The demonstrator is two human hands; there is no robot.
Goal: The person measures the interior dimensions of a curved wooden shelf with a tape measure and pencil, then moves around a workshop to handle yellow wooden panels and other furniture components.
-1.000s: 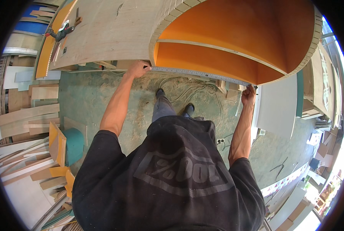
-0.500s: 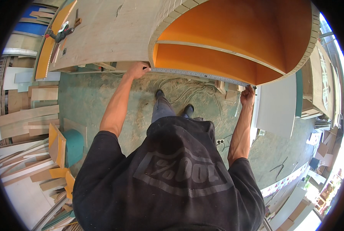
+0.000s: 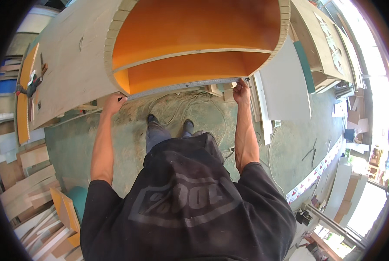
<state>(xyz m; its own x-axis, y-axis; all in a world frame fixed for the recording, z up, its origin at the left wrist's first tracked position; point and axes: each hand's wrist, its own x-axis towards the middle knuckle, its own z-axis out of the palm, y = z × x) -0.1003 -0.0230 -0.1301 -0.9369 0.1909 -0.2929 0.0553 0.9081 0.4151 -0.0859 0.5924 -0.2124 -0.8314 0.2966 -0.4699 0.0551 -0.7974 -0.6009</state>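
A long, grey metal ruler (image 3: 170,88) with fine marks lies along the lower front edge of a wooden cabinet (image 3: 111,41), whose rounded opening has an orange inside (image 3: 194,32). My left hand (image 3: 114,104) is closed on the ruler's left end, at the opening's lower left corner. A small black piece shows at its fingertips. At the other end, by the lower right corner, the fingers of my right hand (image 3: 242,92) are curled shut on the ruler. A pale-edged shelf (image 3: 198,51) crosses the opening above it.
Cables (image 3: 181,104) and sawdust lie on the green floor near my feet. Pale panels (image 3: 285,82) lean right of the cabinet. A cordless drill (image 3: 29,87) rests at the far left. Wood offcuts (image 3: 35,187) are piled along the left side.
The view has turned, so the cabinet and both arms appear further left and the ruler tilts the other way. Both hands keep hold of the ruler's ends at the opening's lower edge.
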